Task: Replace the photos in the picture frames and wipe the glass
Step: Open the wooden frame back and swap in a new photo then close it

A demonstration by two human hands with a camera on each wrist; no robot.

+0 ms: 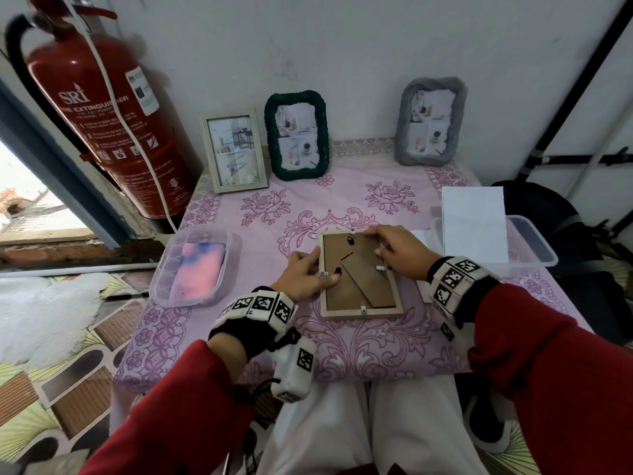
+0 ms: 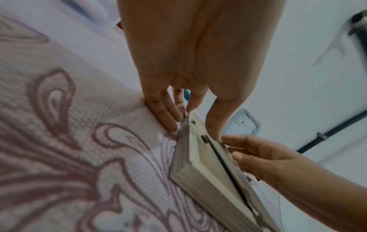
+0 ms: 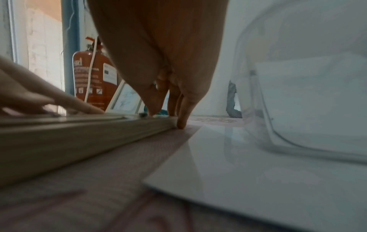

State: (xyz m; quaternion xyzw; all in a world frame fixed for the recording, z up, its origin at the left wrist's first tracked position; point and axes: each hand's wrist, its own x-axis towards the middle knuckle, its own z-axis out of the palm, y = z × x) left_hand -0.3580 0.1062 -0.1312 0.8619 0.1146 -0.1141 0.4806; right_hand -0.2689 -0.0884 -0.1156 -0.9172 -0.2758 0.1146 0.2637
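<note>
A pale wooden picture frame (image 1: pixel 359 275) lies face down in the middle of the pink patterned tablecloth (image 1: pixel 359 200), its brown backing board and stand facing up. My left hand (image 1: pixel 305 272) holds the frame's left edge, with the thumb on the backing by a black tab and the fingers along the outer side. In the left wrist view those fingers (image 2: pixel 168 116) press where the frame (image 2: pixel 208 172) meets the cloth. My right hand (image 1: pixel 397 252) grips the frame's far right edge, fingers curled over it. In the right wrist view its fingertips (image 3: pixel 181 124) touch the frame (image 3: pixel 79 133).
Three frames stand at the back: a pale one (image 1: pixel 234 149), a green one (image 1: pixel 296 135) and a grey one (image 1: pixel 430 123). A clear tub (image 1: pixel 164 262) at the left holds a pink-blue cloth (image 1: pixel 198 269). Another tub (image 1: pixel 534 252) at the right carries white sheets (image 1: pixel 474 224). A fire extinguisher (image 1: pixel 113 118) hangs left.
</note>
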